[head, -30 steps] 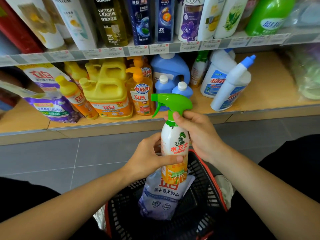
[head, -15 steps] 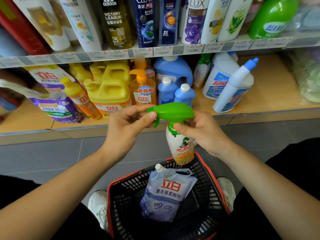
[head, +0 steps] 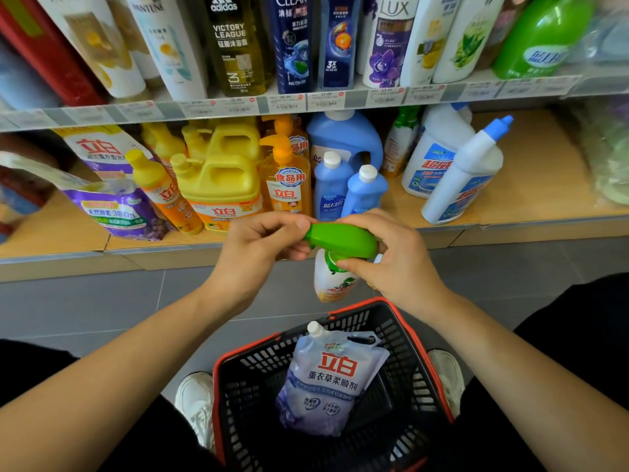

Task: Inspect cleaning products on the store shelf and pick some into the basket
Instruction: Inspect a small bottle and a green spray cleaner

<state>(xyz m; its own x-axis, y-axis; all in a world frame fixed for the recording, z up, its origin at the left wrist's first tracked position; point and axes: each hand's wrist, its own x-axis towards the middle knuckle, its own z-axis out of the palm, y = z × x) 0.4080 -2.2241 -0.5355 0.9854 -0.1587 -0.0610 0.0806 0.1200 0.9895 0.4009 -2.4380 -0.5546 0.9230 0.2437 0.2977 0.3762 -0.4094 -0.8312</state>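
A white spray bottle [head: 332,279] with a green trigger head [head: 343,238] hangs upright above the black basket with a red rim [head: 238,352]. My left hand [head: 258,248] pinches the nozzle end of the green head. My right hand [head: 398,264] grips the neck and back of the head. Inside the basket lies a pale purple refill pouch [head: 332,379] with a white cap.
The low wooden shelf [head: 531,185] carries yellow detergent jugs [head: 221,185], an orange pump bottle [head: 286,178], blue bottles [head: 347,189] and white angled-neck bottles [head: 459,178]. Shampoo bottles [head: 238,46] stand on the shelf above. Grey floor tiles and my white shoes flank the basket.
The spray bottle has risen from over the basket toward the shelf edge. My left hand left the bottle's body and now pinches the nozzle; my right hand stayed at the neck.
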